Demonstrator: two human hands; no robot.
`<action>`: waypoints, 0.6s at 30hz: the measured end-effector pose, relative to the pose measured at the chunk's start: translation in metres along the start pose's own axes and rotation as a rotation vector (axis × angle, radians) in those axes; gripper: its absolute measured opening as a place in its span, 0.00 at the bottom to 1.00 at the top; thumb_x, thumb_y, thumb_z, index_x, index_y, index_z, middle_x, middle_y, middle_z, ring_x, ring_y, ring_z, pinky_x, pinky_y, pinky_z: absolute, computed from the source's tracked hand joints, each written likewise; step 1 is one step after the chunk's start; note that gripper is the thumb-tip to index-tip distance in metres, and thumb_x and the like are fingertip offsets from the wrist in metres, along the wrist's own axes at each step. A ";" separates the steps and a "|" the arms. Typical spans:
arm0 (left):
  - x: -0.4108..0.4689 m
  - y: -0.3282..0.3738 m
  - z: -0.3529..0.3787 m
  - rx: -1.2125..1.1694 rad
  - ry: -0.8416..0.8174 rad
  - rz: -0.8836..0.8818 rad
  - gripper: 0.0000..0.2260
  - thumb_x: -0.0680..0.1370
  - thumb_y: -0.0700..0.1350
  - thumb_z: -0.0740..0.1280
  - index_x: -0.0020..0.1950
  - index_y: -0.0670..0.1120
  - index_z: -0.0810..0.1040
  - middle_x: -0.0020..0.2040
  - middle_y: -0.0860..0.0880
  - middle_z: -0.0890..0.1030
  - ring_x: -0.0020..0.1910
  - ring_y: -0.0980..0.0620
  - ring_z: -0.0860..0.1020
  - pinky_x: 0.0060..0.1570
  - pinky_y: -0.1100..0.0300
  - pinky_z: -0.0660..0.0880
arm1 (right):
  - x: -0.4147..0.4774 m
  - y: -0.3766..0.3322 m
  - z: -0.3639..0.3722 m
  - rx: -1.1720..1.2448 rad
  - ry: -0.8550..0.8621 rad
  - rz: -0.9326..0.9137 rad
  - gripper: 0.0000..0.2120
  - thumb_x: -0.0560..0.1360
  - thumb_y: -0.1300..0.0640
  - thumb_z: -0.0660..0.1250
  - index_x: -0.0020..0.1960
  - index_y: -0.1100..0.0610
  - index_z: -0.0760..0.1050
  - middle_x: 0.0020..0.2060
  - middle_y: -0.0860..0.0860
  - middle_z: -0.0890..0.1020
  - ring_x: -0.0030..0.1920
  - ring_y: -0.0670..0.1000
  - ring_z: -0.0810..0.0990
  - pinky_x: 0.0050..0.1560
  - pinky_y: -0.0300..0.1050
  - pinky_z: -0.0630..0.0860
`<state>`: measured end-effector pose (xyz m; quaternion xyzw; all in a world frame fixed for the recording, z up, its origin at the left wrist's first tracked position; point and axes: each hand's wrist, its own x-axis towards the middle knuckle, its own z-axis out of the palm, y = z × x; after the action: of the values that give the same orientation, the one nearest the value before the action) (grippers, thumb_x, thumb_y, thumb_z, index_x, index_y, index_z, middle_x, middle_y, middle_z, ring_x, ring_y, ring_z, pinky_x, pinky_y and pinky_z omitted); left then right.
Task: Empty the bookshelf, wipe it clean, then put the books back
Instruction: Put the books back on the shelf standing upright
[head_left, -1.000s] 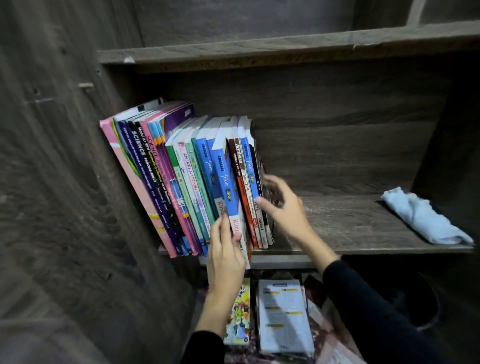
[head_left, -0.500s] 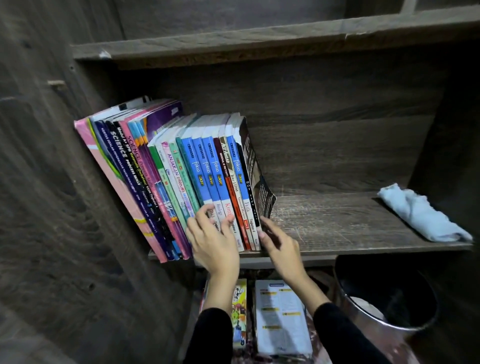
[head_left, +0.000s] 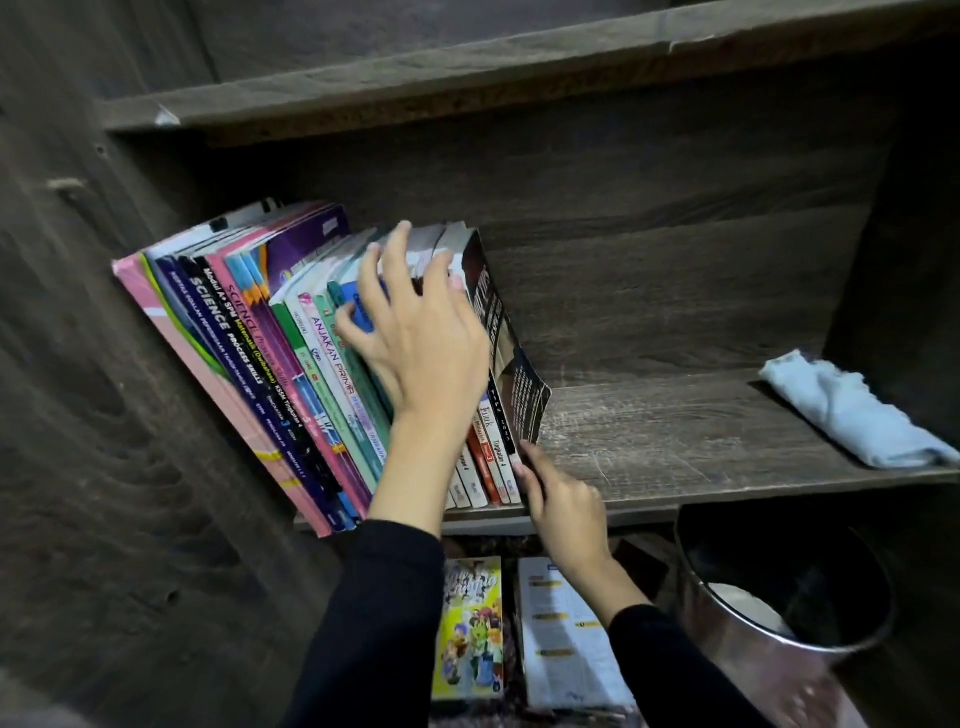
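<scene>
Restocking, seemingly nearing completion; pressing splayed left hand (head_left: 421, 338) against shelved books (head_left: 249, 364) at nine o'clock; touching row's foot with curled right hand (head_left: 566, 509), grip unclear; leaving two loose books (head_left: 470, 623) at six o'clock.

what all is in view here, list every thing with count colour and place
shelf: one, dark wood, across the middle
books: one tight row, many colours, leaning left on the shelf's left part
cloth: one, pale blue, shelf's right end
booklets: two, one yellow, one white, lying below the shelf
bin: one, shiny metal, below the shelf at right
left hand: spread on the row's upper spines
right hand: at the foot of the rightmost book
</scene>
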<state>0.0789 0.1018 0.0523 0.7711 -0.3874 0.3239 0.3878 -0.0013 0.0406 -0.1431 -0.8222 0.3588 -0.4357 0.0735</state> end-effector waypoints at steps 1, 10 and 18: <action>-0.001 -0.002 0.001 0.010 -0.017 -0.006 0.15 0.80 0.47 0.57 0.65 0.52 0.74 0.74 0.51 0.63 0.74 0.48 0.57 0.66 0.45 0.52 | 0.000 0.001 0.001 -0.020 0.026 -0.009 0.16 0.73 0.50 0.65 0.58 0.54 0.81 0.24 0.48 0.80 0.19 0.48 0.76 0.18 0.36 0.67; -0.024 0.002 -0.002 -0.072 0.078 -0.024 0.15 0.77 0.53 0.62 0.62 0.51 0.76 0.75 0.47 0.62 0.75 0.41 0.54 0.68 0.41 0.50 | 0.002 0.003 -0.002 0.032 0.081 -0.043 0.17 0.75 0.48 0.61 0.57 0.55 0.82 0.24 0.48 0.80 0.21 0.46 0.76 0.20 0.36 0.65; -0.069 0.002 -0.005 -0.530 0.058 -0.027 0.27 0.78 0.37 0.64 0.70 0.56 0.57 0.59 0.43 0.79 0.44 0.44 0.81 0.43 0.46 0.79 | 0.002 0.005 -0.002 0.076 0.043 -0.008 0.16 0.75 0.50 0.61 0.57 0.54 0.81 0.28 0.52 0.83 0.24 0.53 0.79 0.21 0.38 0.67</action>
<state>0.0422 0.1290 0.0009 0.6380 -0.4371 0.2280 0.5915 -0.0047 0.0364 -0.1426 -0.8106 0.3403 -0.4670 0.0955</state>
